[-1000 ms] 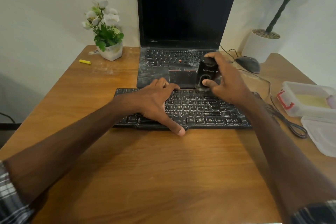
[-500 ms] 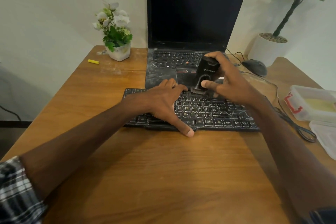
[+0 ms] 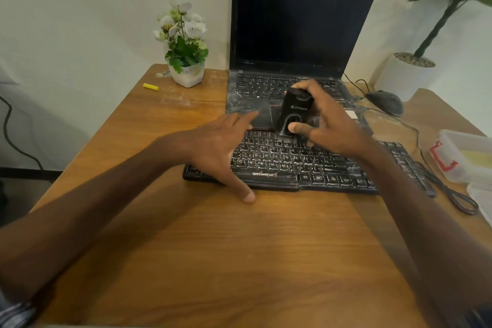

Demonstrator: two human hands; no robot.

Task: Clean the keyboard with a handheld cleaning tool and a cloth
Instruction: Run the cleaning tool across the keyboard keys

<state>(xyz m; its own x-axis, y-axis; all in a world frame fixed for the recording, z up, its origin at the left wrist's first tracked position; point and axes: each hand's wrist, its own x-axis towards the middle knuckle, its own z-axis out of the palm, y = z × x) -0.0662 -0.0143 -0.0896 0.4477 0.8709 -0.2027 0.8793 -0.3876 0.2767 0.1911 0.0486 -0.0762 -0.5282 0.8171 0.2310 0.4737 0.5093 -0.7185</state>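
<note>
Since the last look my left hand has lifted its fingers off the keyboard, and now it hovers open, spread over the left keys. My right hand grips the black cleaning tool upright, its lower end on the keyboard's top row. The dusty keyboard lies on the bench just before the laptop.

A single wide-angle camera sat on the person's head and looked forward and down across the wooden surface toward the wall, close enough that both forearms entered from the bottom corners. The keyboard lay near mid-frame with the laptop beyond it. The edges curved and appeared slightly blurred, so the far right side was hard to read.
</note>
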